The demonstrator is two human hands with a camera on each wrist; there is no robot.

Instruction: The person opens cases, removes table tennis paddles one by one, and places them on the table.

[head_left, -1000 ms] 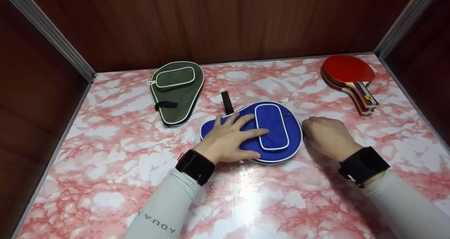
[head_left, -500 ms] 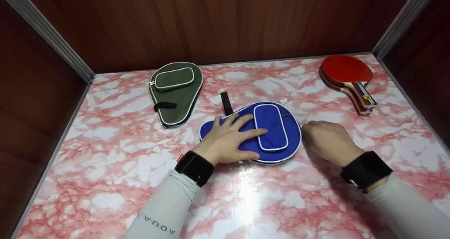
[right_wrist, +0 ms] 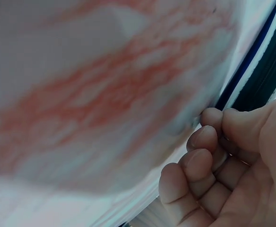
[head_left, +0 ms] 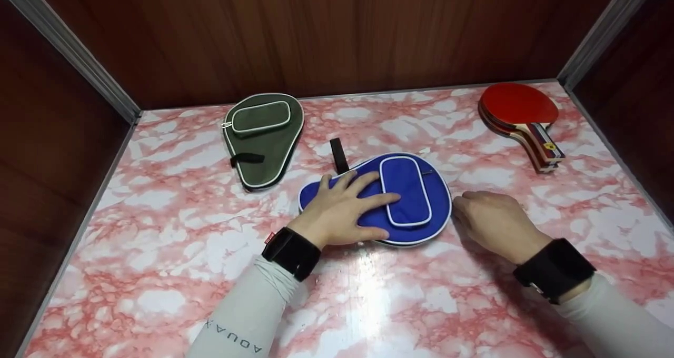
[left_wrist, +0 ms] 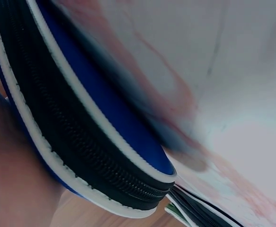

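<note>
A blue table tennis bat case (head_left: 410, 189) with white piping and a front pocket lies flat on the marbled tabletop. My left hand (head_left: 339, 210) rests on it, fingers spread over its narrow end and pocket edge. At the rounded right end, my right hand (head_left: 495, 224) has its fingers curled, thumb and forefinger pinched together right at the case's zipped side. Whatever sits between those fingertips (right_wrist: 212, 117) is hidden; a zipper pull fits the spot. The left wrist view shows the black zipper (left_wrist: 76, 135) running closed along the side between two white edges.
An olive green bat case (head_left: 268, 142) with a black strap lies at the back left. Several red table tennis bats (head_left: 518, 105) are stacked at the back right, handles toward me. Dark wooden panels (head_left: 337, 37) wall in the tabletop (head_left: 174, 263).
My right hand has moved a little toward me along the rounded end of the blue case. The left hand and the case have stayed in place.
</note>
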